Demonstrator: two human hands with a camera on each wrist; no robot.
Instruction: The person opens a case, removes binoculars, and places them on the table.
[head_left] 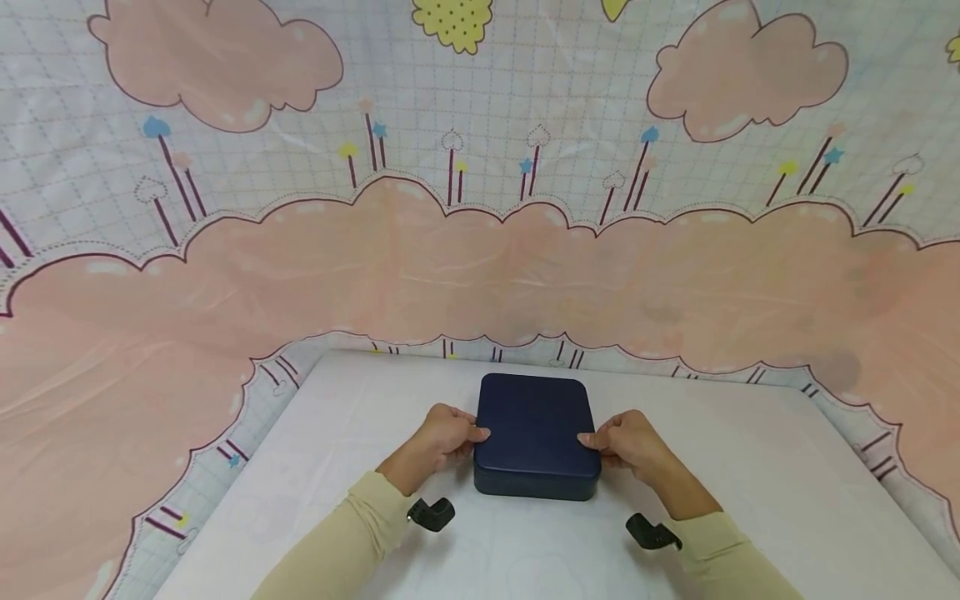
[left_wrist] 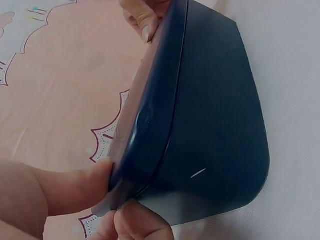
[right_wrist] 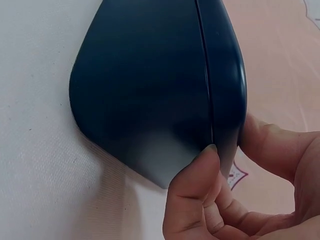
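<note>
A dark navy box (head_left: 536,425) with rounded corners lies on the white table, its lid on top. A thin seam between lid and body runs along the side in both wrist views. My left hand (head_left: 448,433) pinches the lid's left edge, thumb on top and fingers curled at the seam. On the opposite edge my right hand (head_left: 628,443) does likewise, its thumb over the lid and a fingertip (right_wrist: 202,165) right at the seam. The lid sits flush on the body all round where it shows. What is inside the box is hidden.
The white table (head_left: 300,517) stretches out on both sides of the box. Behind and beside it hangs a cloth (head_left: 480,275) printed with pink clouds. A small black wrist camera (head_left: 432,514) sticks out from the left sleeve, another camera (head_left: 651,532) from the right.
</note>
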